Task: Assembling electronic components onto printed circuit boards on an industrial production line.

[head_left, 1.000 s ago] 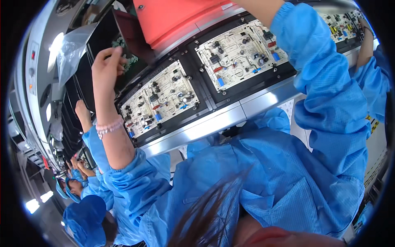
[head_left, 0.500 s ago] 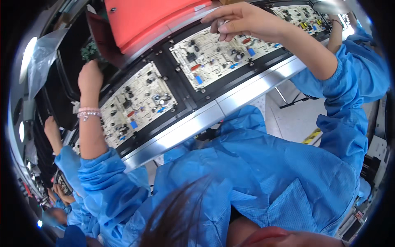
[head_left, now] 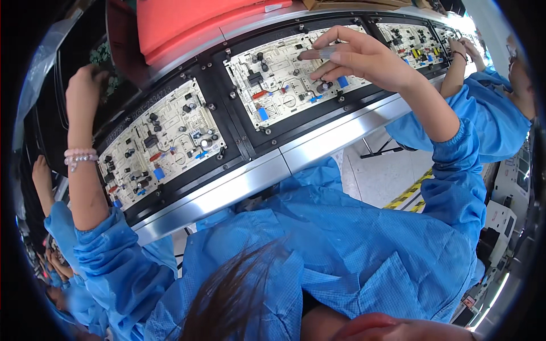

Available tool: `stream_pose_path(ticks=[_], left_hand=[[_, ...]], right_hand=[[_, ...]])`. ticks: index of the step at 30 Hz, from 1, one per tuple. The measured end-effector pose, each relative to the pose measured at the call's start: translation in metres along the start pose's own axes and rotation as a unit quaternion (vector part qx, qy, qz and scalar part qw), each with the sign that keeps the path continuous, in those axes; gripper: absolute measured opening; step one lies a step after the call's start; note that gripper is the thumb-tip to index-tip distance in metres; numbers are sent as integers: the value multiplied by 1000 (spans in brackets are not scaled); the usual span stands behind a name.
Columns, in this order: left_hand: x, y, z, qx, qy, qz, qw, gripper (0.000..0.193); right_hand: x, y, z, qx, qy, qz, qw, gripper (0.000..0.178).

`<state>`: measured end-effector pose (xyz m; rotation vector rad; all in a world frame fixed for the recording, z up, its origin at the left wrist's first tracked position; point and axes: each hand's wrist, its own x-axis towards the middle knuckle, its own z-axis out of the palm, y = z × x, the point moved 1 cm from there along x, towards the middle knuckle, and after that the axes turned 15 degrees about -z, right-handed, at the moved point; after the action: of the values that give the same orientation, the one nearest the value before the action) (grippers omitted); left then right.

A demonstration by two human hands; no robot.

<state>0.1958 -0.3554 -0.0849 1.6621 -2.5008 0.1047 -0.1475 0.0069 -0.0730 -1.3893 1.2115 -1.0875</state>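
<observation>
My left hand [head_left: 83, 94], with a beaded bracelet at its wrist, is at the far left beside a dark bin that holds small green parts [head_left: 100, 54]. Its fingers curl inward; whatever lies between them is hidden. Over the middle circuit board [head_left: 281, 115] hovers my right hand [head_left: 367, 61], fingers apart, with nothing visible held. That pale board carries black, red and blue components and sits in a black frame [head_left: 242, 133]. A similar board [head_left: 190, 122] lies in the frame to the left, below my left hand.
A red bin [head_left: 187, 25] stands behind the boards. A metal rail [head_left: 284, 159] runs along the near side. At the right, a co-worker's hands [head_left: 459, 50] are at another board [head_left: 412, 42]; at the left is another person's hand [head_left: 41, 176].
My left hand has moved left, and its fingers have loosened slightly. My right hand has come lower and nearer over the middle board. The boards appear shifted left in view.
</observation>
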Motion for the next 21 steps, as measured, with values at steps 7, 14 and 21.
stream_pose_path(ticks=[7, 14, 21], left_hand=[[-34, -4, -28, -419, -1, -34, 907, 25], [-136, 79, -67, -436, -216, 43, 872, 16], [-163, 155, -30, -387, -226, 187, 874, 13]], right_hand=[[-1, -9, -9, -184, 41, 30, 982, 23], [19, -5, -13, -374, -70, -160, 911, 21], [22, 21, -9, -284, -26, -84, 955, 25]])
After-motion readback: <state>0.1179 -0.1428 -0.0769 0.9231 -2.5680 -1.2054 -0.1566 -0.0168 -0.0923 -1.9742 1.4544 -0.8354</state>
